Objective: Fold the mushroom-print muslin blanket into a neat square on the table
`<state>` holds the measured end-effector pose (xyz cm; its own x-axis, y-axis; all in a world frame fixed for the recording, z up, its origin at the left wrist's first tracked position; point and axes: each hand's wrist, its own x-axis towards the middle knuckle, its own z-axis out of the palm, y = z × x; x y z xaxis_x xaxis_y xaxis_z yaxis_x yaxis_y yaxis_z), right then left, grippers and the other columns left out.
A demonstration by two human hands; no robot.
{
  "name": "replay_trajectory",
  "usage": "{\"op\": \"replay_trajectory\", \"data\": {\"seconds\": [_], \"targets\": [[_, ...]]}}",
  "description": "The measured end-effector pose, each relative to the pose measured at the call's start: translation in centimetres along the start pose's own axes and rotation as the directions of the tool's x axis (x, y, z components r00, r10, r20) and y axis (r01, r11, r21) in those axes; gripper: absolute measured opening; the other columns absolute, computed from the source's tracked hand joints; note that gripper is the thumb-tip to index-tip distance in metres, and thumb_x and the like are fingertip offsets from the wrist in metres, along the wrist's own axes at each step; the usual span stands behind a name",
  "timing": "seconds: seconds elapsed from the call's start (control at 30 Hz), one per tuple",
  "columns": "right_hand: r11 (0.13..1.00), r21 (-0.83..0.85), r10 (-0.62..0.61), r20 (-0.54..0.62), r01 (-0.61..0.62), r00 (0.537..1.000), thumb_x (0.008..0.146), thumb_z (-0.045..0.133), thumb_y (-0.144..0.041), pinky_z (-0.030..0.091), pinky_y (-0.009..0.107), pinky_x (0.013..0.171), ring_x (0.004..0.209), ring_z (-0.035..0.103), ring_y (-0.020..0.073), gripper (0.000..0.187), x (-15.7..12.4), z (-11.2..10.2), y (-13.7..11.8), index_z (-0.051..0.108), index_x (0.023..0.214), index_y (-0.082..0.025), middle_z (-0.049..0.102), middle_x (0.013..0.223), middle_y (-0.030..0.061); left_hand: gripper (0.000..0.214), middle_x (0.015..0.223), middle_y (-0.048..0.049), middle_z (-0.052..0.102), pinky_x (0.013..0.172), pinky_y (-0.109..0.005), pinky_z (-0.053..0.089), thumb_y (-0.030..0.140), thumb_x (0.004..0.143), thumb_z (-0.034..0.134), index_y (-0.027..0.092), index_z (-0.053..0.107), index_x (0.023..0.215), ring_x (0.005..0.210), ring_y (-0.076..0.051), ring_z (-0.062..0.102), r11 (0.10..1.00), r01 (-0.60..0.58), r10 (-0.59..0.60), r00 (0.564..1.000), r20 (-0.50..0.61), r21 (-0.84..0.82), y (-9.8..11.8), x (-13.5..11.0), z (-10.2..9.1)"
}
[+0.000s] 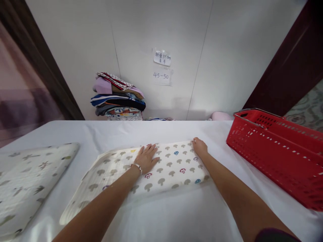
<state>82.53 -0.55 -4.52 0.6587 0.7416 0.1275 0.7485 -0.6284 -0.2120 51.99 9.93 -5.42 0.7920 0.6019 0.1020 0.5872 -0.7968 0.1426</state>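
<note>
Mushroom-print cloth [168,168], white with mostly grey-beige caps and a few in blue, red, purple and yellow, lies folded in a long strip on the middle of the white-covered bench [176,215], its rounded, looser end reaching toward 8 o'clock. From where I stand, the person's two hands are apart, both on the fabric. The left hand [146,158] rests palm down near its far edge, fingers spread, a silver-coloured bracelet [137,167] at the wrist. The right hand [200,147] is at the 2 o'clock corner, fingers bent over the edge; I cannot tell whether it pinches the fabric.

Taking that strip as the centre of the dial, a second white cloth [32,181], printed with plants, lies folded at 9 o'clock, near but not touching. A red plastic basket [275,151] with metal handles stands at 3 o'clock, beyond the right arm. Toward 11 o'clock, past the bench's far edge, rises a stack of folded clothes [117,97], its foot hidden. At about 12 o'clock two handwritten paper labels [162,57] are fixed to the pale wall [227,50], the lower reading "45-50".
</note>
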Motion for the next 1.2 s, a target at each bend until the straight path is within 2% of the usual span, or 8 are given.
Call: {"op": "replay_trajectory", "data": {"seconds": [0.1, 0.2, 0.3, 0.37, 0.47, 0.67, 0.83, 1.2], "targets": [[0.999, -0.032, -0.042, -0.001, 0.042, 0.999, 0.088, 0.033, -0.024, 0.041, 0.035, 0.083, 0.105, 0.053, 0.0241, 0.033, -0.6, -0.9, -0.7, 0.053, 0.114, -0.017, 0.058, 0.111, 0.0135, 0.053, 0.146, -0.0034, 0.026, 0.110, -0.047, 0.011, 0.046, 0.087, 0.032, 0.021, 0.037, 0.134, 0.136, -0.022, 0.016, 1.000, -0.002, 0.002, 1.000, -0.001, -0.008, 0.2, -0.1, 0.0], [0.976, -0.069, -0.209, -0.040, 0.206, 0.977, 0.087, 0.035, -0.024, 0.029, 0.040, 0.099, 0.127, 0.031, 0.0268, 0.042, -1.9, -1.3, -2.0, 0.044, 0.126, -0.013, 0.039, 0.135, 0.0150, 0.055, 0.147, -0.0033, 0.025, 0.110, -0.047, 0.011, 0.048, 0.087, 0.031, 0.021, 0.035, 0.135, 0.136, -0.022, 0.016, 1.000, 0.006, -0.006, 1.000, 0.019, -0.026, 0.3, -0.2, -0.1], [0.871, -0.047, -0.488, 0.035, 0.490, 0.872, 0.089, 0.033, -0.037, 0.017, 0.042, 0.107, 0.135, 0.014, 0.0239, 0.052, -3.6, -0.6, -3.2, 0.033, 0.136, -0.015, 0.025, 0.145, 0.0094, 0.056, 0.147, -0.0025, 0.023, 0.110, -0.047, 0.010, 0.050, 0.087, 0.030, 0.022, 0.034, 0.136, 0.136, -0.022, 0.014, 0.999, 0.007, -0.006, 1.000, 0.020, -0.043, 0.3, -0.2, 0.1], [0.827, 0.017, -0.558, 0.149, 0.562, 0.816, 0.088, 0.029, -0.049, 0.016, 0.045, 0.107, 0.135, 0.014, 0.0236, 0.058, -4.4, 0.3, -3.5, 0.030, 0.138, -0.018, 0.023, 0.146, 0.0067, 0.056, 0.147, -0.0023, 0.023, 0.110, -0.047, 0.009, 0.050, 0.087, 0.030, 0.023, 0.034, 0.135, 0.136, -0.022, 0.014, 0.999, 0.001, -0.001, 1.000, 0.007, -0.046, 0.2, -0.2, 0.3], [0.842, 0.045, -0.532, 0.234, 0.538, 0.814, 0.087, 0.023, -0.058, 0.014, 0.049, 0.107, 0.135, 0.013, 0.0241, 0.063, -4.6, 1.5, -3.5, 0.029, 0.138, -0.021, 0.018, 0.148, 0.0045, 0.056, 0.147, -0.0020, 0.023, 0.111, -0.046, 0.009, 0.050, 0.087, 0.030, 0.023, 0.034, 0.135, 0.136, -0.021, 0.013, 0.999, 0.001, -0.001, 1.000, 0.003, -0.051, 0.2, -0.3, 0.4], [0.847, 0.052, -0.528, 0.189, 0.528, 0.828, 0.087, 0.023, -0.058, 0.014, 0.049, 0.107, 0.135, 0.014, 0.0224, 0.061, -4.5, 1.9, -3.1, 0.033, 0.136, -0.022, 0.021, 0.147, 0.0038, 0.050, 0.142, -0.0046, 0.034, 0.110, -0.045, 0.011, 0.047, 0.089, 0.027, 0.022, 0.039, 0.131, 0.132, -0.021, 0.024, 0.991, 0.113, -0.116, 0.992, -0.058, -0.065, 0.0, -0.2, -0.2], [0.838, 0.051, -0.545, 0.123, 0.544, 0.829, 0.092, 0.023, -0.043, 0.016, 0.050, 0.105, 0.133, 0.022, 0.0226, 0.048, -3.5, 1.6, -3.1, 0.038, 0.133, -0.023, 0.033, 0.142, 0.0051, 0.036, 0.124, -0.0031, 0.053, 0.105, -0.045, 0.020, 0.033, 0.089, 0.033, 0.026, 0.050, 0.120, 0.117, -0.021, 0.042, 0.979, 0.201, -0.202, 0.976, -0.082, -0.016, -1.4, 0.8, -1.1], [0.819, 0.026, -0.574, 0.078, 0.573, 0.815, 0.091, 0.030, -0.030, 0.018, 0.045, 0.104, 0.115, 0.044, 0.0213, 0.039, -1.0, 1.9, -3.4, 0.049, 0.123, -0.019, 0.055, 0.122, 0.0089, 0.023, 0.106, -0.0063, 0.058, 0.091, -0.037, 0.032, 0.033, 0.083, 0.049, 0.022, 0.060, 0.099, 0.106, -0.023, 0.046, 0.969, 0.246, -0.246, 0.969, -0.030, 0.007, -2.2, 2.2, -2.5]]}}
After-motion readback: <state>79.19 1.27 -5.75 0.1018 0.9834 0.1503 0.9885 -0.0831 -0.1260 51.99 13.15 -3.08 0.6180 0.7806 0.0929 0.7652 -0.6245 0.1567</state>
